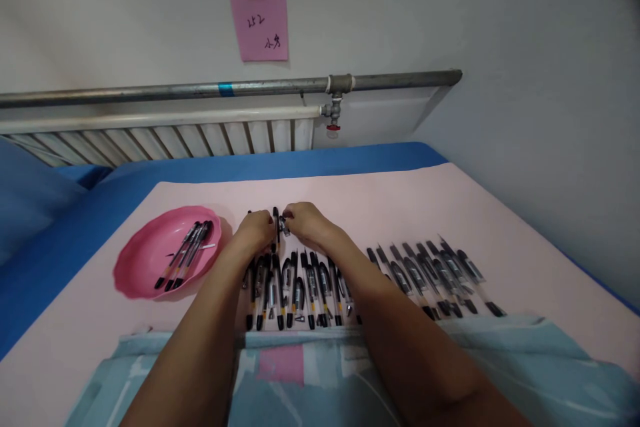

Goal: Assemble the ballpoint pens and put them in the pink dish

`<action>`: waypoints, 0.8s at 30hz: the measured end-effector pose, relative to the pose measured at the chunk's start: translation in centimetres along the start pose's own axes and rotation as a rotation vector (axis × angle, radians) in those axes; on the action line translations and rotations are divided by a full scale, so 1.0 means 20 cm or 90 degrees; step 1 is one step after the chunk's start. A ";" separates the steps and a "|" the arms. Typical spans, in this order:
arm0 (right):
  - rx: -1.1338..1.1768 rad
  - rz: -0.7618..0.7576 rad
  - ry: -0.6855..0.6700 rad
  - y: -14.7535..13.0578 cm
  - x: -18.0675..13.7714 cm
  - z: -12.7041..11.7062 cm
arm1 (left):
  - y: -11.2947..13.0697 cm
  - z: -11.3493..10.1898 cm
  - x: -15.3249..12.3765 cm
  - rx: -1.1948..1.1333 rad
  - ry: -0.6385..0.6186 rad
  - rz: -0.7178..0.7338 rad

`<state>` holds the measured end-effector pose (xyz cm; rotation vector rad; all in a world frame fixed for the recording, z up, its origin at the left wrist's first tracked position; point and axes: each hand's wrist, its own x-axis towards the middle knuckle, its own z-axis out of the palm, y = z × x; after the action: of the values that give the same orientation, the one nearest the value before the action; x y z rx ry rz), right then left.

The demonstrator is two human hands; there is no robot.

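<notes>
A black pen [275, 225] stood nearly upright in the view between the two hands, at the far edge of the pink sheet's [400, 207] cluster of pens. The left hand [257, 230] had its grip closed around the pen's barrel, fingers curled over it. The right hand [306, 222] met it from the other side, fingertips pinched together on a small clear and dark part [285, 225] just beside the pen's upper end; whether that part was joined to the pen could not be told. Both forearms reached forward over a pale blue cloth [525, 360] at the near edge.

Below the hands lay a row of pens [295, 290], black with clear barrels and yellow bands, packed side by side with tips toward the person. To the right, a second group of pens [435, 273] lay slanted, close together. To the left sat a pink dish [135, 267] holding a few pens [186, 255]. The pink sheet lay on a blue bed [75, 233]. Behind stood a white radiator [165, 137], a grey pipe [200, 89], and a pink note [259, 23] on the wall.
</notes>
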<state>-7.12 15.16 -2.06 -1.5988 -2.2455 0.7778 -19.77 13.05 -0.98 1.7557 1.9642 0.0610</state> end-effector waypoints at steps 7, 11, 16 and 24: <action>0.026 0.048 -0.005 -0.02 -0.02 -0.01 | 0.01 0.00 0.00 -0.030 -0.007 -0.006; 0.056 0.065 0.006 -0.03 -0.04 0.00 | -0.01 -0.09 -0.06 -0.061 0.022 -0.022; 0.077 0.040 0.046 -0.02 -0.04 -0.02 | -0.26 -0.32 -0.17 -0.061 0.200 -0.072; 0.042 -0.047 0.113 -0.06 -0.06 -0.09 | -0.66 -0.30 -0.24 0.089 0.191 -0.227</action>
<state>-6.73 14.29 0.22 -1.4845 -2.1175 0.6566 -34.01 8.04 1.21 1.5202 2.5276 0.0690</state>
